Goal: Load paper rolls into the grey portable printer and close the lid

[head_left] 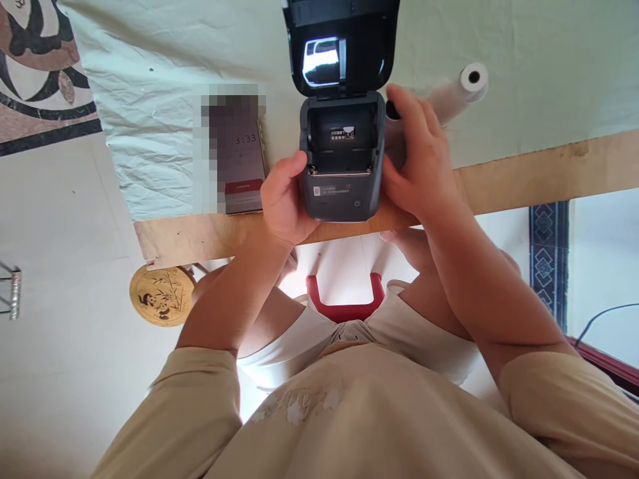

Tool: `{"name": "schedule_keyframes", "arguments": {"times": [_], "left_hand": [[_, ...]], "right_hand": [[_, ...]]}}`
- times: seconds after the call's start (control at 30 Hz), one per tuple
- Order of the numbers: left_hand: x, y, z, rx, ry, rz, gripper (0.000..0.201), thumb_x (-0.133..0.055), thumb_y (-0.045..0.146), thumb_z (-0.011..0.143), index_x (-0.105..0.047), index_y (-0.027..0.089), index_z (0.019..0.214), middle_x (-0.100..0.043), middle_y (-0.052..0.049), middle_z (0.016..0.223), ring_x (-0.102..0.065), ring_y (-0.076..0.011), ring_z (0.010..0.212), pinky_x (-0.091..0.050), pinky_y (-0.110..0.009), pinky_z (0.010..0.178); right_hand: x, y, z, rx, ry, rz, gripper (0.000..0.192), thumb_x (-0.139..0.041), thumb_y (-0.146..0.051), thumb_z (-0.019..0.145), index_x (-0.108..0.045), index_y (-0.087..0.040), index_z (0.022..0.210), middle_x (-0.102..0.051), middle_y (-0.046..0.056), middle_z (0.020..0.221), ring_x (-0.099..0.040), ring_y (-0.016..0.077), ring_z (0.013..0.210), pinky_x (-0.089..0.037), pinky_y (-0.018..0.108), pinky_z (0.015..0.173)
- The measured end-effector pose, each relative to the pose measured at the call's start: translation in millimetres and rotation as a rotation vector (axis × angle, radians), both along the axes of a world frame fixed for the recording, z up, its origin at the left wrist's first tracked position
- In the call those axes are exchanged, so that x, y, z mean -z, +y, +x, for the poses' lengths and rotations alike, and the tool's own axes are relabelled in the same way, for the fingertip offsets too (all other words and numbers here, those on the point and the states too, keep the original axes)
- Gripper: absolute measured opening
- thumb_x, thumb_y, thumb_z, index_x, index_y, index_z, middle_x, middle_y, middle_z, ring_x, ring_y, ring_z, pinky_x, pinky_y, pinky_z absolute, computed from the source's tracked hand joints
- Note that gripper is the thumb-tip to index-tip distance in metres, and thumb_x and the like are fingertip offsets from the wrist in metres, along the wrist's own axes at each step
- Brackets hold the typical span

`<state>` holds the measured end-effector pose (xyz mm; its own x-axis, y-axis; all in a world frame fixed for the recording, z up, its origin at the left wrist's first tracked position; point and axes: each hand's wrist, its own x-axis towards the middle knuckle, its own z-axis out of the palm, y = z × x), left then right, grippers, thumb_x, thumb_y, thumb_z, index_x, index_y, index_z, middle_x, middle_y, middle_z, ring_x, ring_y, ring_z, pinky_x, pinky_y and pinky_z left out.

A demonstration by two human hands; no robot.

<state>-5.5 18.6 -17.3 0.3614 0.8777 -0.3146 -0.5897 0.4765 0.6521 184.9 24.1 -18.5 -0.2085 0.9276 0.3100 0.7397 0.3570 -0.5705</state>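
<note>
A dark grey label printer [342,196] stands near the table's front edge with its black lid [344,66] swung up. Its bay [342,150] has no roll in it, and a small printed sticker shows on the back wall. My left hand [287,199] grips the printer's left side, thumb at the rim of the bay. On the other side, my right hand [424,153] curls around a shaded paper roll [394,133] close against the printer. The roll's dark core faces up; my fingers hide part of it.
More white paper rolls [473,81] lie beyond my right hand. Left of the printer lies a phone [242,159], partly blurred out. A pale green cloth [164,53] covers the table, leaving a wooden front edge [549,163] bare. A round stool [164,296] is below left.
</note>
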Motion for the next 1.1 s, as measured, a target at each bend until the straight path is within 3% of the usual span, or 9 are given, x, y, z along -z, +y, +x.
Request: {"name": "schedule_keyframes", "arguments": {"times": [0.13,0.27,0.37,0.47,0.6,0.7,0.83,0.97,1.1], "left_hand": [[1.2,1.1,-0.2,-0.002,-0.071,0.034,0.027,-0.045,0.037,0.081,-0.066,0.021,0.080,-0.071,-0.002,0.098,-0.065,-0.0220,0.097,-0.052,-0.037,0.091],[-0.6,-0.1,0.6,-0.029,-0.032,0.032,0.029,-0.044,0.037,0.083,-0.067,0.020,0.081,-0.070,-0.001,0.091,-0.065,-0.0178,0.087,-0.052,-0.033,0.088],[-3.3,-1.5,1.4,-0.020,-0.050,0.020,0.029,-0.043,0.037,0.084,-0.066,0.020,0.081,-0.070,-0.002,0.093,-0.065,-0.0185,0.088,-0.053,-0.034,0.084],[-4.0,-3.0,2.2,-0.011,-0.063,0.006,0.025,-0.045,0.037,0.083,-0.064,0.021,0.082,-0.070,-0.002,0.097,-0.064,-0.0202,0.092,-0.053,-0.036,0.085],[-0.5,-5.3,2.8,-0.001,0.002,0.008,0.020,-0.050,0.035,0.084,-0.062,0.023,0.093,-0.068,-0.002,0.091,-0.063,-0.0225,0.101,-0.052,-0.033,0.084],[1.4,-6.0,2.8,0.014,0.047,0.015,0.021,-0.050,0.036,0.084,-0.060,0.022,0.095,-0.066,-0.002,0.089,-0.062,-0.0239,0.106,-0.052,-0.033,0.079],[-2.1,-6.2,4.1,0.018,0.078,0.019,0.018,-0.052,0.035,0.084,-0.060,0.022,0.094,-0.068,-0.003,0.091,-0.060,-0.0237,0.112,-0.050,-0.030,0.087],[-6.4,-7.1,7.1,0.010,0.070,0.031,0.016,-0.054,0.034,0.085,-0.058,0.021,0.093,-0.068,-0.003,0.095,-0.060,-0.0224,0.115,-0.049,-0.030,0.093],[-3.9,-6.1,7.8,-0.006,0.095,0.035,0.025,-0.043,0.030,0.089,-0.059,0.017,0.102,-0.065,-0.002,0.090,-0.061,-0.0238,0.113,-0.049,-0.033,0.088]], "right_hand": [[4.2,8.9,-3.0,0.102,0.007,-0.055,0.044,-0.048,-0.022,0.082,-0.047,-0.035,0.124,-0.054,0.001,0.122,-0.051,0.0139,0.114,-0.046,0.035,0.105],[7.1,17.5,-5.3,0.179,0.253,-0.050,0.046,-0.054,-0.027,0.080,-0.046,-0.036,0.123,-0.052,-0.002,0.124,-0.052,0.0097,0.087,-0.052,0.027,0.076],[4.9,22.0,-6.5,0.151,0.596,-0.127,0.049,-0.044,-0.025,0.082,-0.032,-0.038,0.128,-0.047,-0.003,0.131,-0.055,0.0107,0.092,-0.051,0.024,0.065],[-12.1,21.6,-5.2,0.126,0.794,-0.276,0.042,-0.031,-0.021,0.084,-0.035,-0.037,0.123,-0.053,-0.001,0.119,-0.061,0.0132,0.098,-0.053,0.025,0.065],[-49.6,10.9,-3.2,0.086,0.535,-0.047,0.045,-0.043,-0.019,0.082,-0.051,-0.039,0.122,-0.051,-0.008,0.126,-0.058,0.0142,0.111,-0.056,0.025,0.082],[-64.9,2.8,-6.3,-0.018,0.308,0.124,0.048,-0.050,-0.022,0.082,-0.053,-0.040,0.126,-0.052,-0.009,0.128,-0.055,0.0168,0.119,-0.055,0.025,0.085],[-58.0,1.1,-16.2,-0.199,0.103,0.182,0.057,-0.055,-0.013,0.075,-0.050,-0.040,0.125,-0.058,-0.006,0.118,-0.059,0.0121,0.105,-0.054,0.025,0.088],[-44.2,4.8,-20.6,-0.142,-0.009,0.096,0.039,-0.052,-0.009,0.072,-0.051,-0.030,0.104,-0.061,-0.001,0.104,-0.063,0.0153,0.095,-0.052,0.031,0.078],[-36.4,7.8,-17.0,-0.192,0.000,0.183,0.026,-0.054,-0.007,0.068,-0.055,-0.026,0.086,-0.065,-0.003,0.103,-0.063,0.0166,0.094,-0.049,0.032,0.073]]}}
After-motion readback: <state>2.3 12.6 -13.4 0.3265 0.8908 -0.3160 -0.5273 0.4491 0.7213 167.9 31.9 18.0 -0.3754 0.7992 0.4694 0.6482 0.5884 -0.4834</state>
